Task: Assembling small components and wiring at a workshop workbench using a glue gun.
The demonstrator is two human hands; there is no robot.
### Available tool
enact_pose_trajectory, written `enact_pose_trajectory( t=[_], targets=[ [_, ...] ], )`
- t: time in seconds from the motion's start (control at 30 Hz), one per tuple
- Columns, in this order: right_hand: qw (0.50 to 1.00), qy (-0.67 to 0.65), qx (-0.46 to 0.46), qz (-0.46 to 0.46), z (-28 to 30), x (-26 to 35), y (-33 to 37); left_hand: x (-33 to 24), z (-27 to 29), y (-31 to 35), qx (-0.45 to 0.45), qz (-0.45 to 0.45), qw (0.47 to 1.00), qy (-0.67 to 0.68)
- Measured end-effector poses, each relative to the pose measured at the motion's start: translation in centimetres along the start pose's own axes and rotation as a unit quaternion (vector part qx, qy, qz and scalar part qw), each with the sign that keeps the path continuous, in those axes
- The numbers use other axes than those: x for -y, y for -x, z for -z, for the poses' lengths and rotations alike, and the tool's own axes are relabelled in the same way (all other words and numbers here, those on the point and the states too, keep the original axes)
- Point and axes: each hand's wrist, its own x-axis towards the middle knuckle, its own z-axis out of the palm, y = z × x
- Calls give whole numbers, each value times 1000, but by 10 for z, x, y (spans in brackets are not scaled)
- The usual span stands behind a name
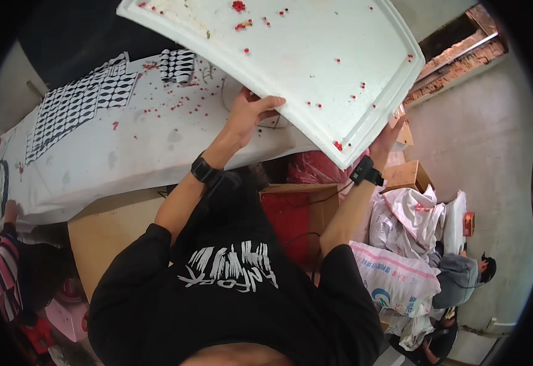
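A large white shallow tray [291, 67] with a raised rim is held up at a tilt over the table's right part. Scattered on it are small round red pieces like berries or beads, with a cluster [238, 6] at the far side and another [338, 146] in the near corner. My left hand [246, 120] grips the tray's near left edge, thumb on top and fingers partly hidden below. On the right edge, my right hand [388, 139] is closed around the rim, partly hidden by the tray. A black band sits on each wrist.
The white-covered table [150, 143] bears loose red pieces and black-and-white patterned sheets [74, 110]. An open cardboard box [327, 213] stands below its edge. White sacks [395, 277] are piled at right. Another person's striped sleeve [4, 268] shows at left.
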Motion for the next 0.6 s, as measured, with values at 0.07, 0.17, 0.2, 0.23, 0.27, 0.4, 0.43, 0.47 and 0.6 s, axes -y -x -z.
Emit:
enact_pose_trajectory(
  t=[0.07,0.17,0.2,0.23,0.27,0.4,0.43,0.47,0.6],
  targets=[
    [994,81,-36,66,-18,10,14,1,0,-6,19,45,999,13],
    [980,173,-63,78,-18,10,32,16,2,-19,45,53,998,-5],
    [971,219,-78,63,-1,11,36,20,-2,-24,58,54,997,-17],
    [971,209,-98,63,15,14,37,24,-7,-30,59,51,997,-13],
    [971,197,-122,62,34,18,41,28,-14,-34,101,70,992,-30],
    [970,126,-194,79,19,-4,72,21,11,-52,195,133,968,-88],
    [966,135,-200,92,21,-3,73,25,15,-59,227,150,957,-98],
    [960,144,-214,109,29,1,78,30,26,-66,232,155,955,-98],
    [971,56,-217,86,63,-4,81,32,91,-85,95,147,981,-85]
  ],
)
